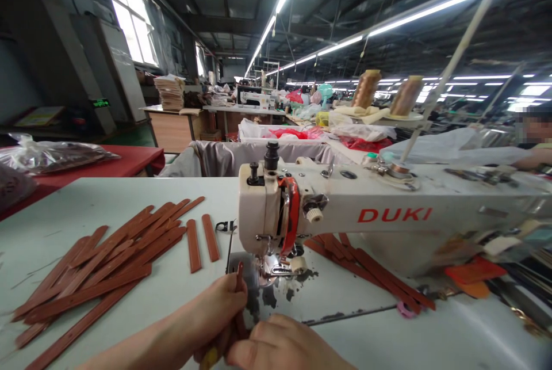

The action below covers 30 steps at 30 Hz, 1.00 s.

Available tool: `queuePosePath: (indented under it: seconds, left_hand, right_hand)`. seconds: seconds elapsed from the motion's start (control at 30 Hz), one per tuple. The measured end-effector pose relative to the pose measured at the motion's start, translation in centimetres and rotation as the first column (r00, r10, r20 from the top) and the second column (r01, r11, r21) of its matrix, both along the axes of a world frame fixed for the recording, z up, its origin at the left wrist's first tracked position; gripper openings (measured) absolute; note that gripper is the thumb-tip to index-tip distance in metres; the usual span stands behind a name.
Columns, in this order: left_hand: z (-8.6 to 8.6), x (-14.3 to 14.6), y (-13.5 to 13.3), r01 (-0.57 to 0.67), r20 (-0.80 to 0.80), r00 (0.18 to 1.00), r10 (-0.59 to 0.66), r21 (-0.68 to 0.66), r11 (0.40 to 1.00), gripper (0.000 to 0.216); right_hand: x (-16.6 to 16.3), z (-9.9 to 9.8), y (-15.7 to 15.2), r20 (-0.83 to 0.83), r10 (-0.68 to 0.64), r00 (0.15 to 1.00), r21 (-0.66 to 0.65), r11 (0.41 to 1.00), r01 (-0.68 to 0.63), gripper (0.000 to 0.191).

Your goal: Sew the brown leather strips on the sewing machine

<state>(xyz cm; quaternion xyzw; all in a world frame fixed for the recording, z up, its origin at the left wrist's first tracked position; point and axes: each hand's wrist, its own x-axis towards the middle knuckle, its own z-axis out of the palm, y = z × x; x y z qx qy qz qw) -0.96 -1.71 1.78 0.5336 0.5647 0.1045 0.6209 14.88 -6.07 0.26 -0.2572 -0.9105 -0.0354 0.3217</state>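
My left hand [215, 309] and my right hand [276, 347] sit close together at the front edge of the table. Both are closed on a narrow brown leather strap [240, 275]. The strap's far end points at the presser foot [271, 266] of a white DUKI sewing machine [345, 209]. A loose pile of several brown leather straps [107, 260] lies to the left of my hands. More brown straps [379, 278] lie under the machine's arm on the right.
Two thread cones [365, 89] stand behind the machine. A red table [129, 160] with a plastic bag is at the far left. Grey cloth bins [233, 157] and more sewing stations fill the background. Another person's arm [532, 157] shows at the right edge.
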Motion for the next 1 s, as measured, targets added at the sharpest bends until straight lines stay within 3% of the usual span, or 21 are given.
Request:
queuePosePath:
  seconds: [0.1, 0.23, 0.27, 0.33, 0.37, 0.4, 0.47, 0.53, 0.6, 0.63, 0.67, 0.7, 0.8, 0.87, 1.0]
  left_hand:
    - [0.2, -0.1, 0.1, 0.047, 0.003, 0.999, -0.047, -0.047, 0.998, 0.019]
    - [0.9, -0.4, 0.3, 0.147, 0.045, 0.989, -0.143, -0.113, 0.983, 0.039]
    - [1.1, -0.7, 0.4, 0.171, 0.007, 0.985, -0.171, -0.071, 0.983, 0.043]
    - [1.2, -1.4, 0.3, 0.187, -0.158, 0.976, -0.147, 0.272, 0.944, 0.043]
    - [1.1, -1.7, 0.1, 0.191, -0.235, 0.968, -0.081, 0.494, 0.848, 0.039]
    - [0.8, -2.1, -0.2, 0.194, -0.275, 0.961, -0.002, 0.675, 0.712, 0.035]
    - [-0.5, -2.4, -0.9, 0.208, -0.277, 0.956, 0.091, 0.866, 0.455, 0.026]
    - [-2.3, -2.3, -1.6, 0.282, -0.309, 0.948, 0.07, 0.923, 0.262, 0.036]
    - [-4.3, -1.9, -1.9, 0.351, -0.35, 0.936, 0.046, 0.936, -0.008, 0.05]
    - [-5.1, -1.7, -1.9, 0.372, -0.37, 0.928, 0.037, 0.922, -0.112, 0.054]
    - [-5.7, -1.6, -1.7, 0.385, -0.386, 0.922, 0.027, 0.907, -0.171, 0.056]
    - [-6.0, -1.4, -1.5, 0.401, -0.406, 0.914, 0.019, 0.895, -0.194, 0.057]
    - [-5.9, -1.4, -0.9, 0.452, -0.46, 0.888, -0.019, 0.878, -0.154, 0.057]
    - [-5.1, -1.3, -0.8, 0.443, -0.454, 0.889, -0.061, 0.886, -0.136, 0.057]
    - [-3.2, -0.7, -1.1, 0.415, -0.428, 0.902, -0.058, 0.897, -0.155, 0.068]
  right_hand:
    - [0.7, 1.5, 0.3, 0.131, 0.093, 0.987, -0.009, 0.996, -0.093, 0.048]
    - [1.4, 1.1, 0.5, 0.205, 0.137, 0.969, -0.081, 0.989, -0.123, 0.042]
    - [1.6, 0.7, 0.5, 0.196, 0.138, 0.971, -0.055, 0.99, -0.13, 0.041]
    - [2.1, -0.1, 0.5, 0.139, 0.117, 0.983, 0.019, 0.992, -0.121, 0.038]
    - [2.3, -0.5, 0.5, 0.107, 0.104, 0.989, 0.039, 0.993, -0.109, 0.035]
    - [2.5, -0.8, 0.5, 0.077, 0.084, 0.994, 0.043, 0.995, -0.087, 0.03]
    - [2.7, -1.5, 0.5, 0.027, 0.021, 0.999, 0.042, 0.999, -0.023, 0.025]
    - [2.5, -1.9, 0.5, 0.004, -0.033, 0.999, 0.068, 0.997, 0.033, 0.031]
    - [2.2, -2.2, 0.4, -0.033, -0.066, 0.997, 0.099, 0.993, 0.069, 0.044]
    - [2.1, -2.3, 0.4, -0.055, -0.071, 0.996, 0.104, 0.992, 0.076, 0.049]
    - [2.0, -2.4, 0.4, -0.079, -0.074, 0.994, 0.102, 0.991, 0.082, 0.053]
    - [2.0, -2.5, 0.4, -0.1, -0.074, 0.992, 0.101, 0.991, 0.084, 0.056]
    - [2.1, -2.6, 0.7, -0.146, -0.075, 0.986, 0.098, 0.991, 0.09, 0.055]
    - [2.2, -2.7, 1.0, -0.166, -0.072, 0.983, 0.093, 0.992, 0.089, 0.052]
    - [1.9, -3.6, 1.2, -0.182, -0.078, 0.98, 0.1, 0.99, 0.098, 0.047]
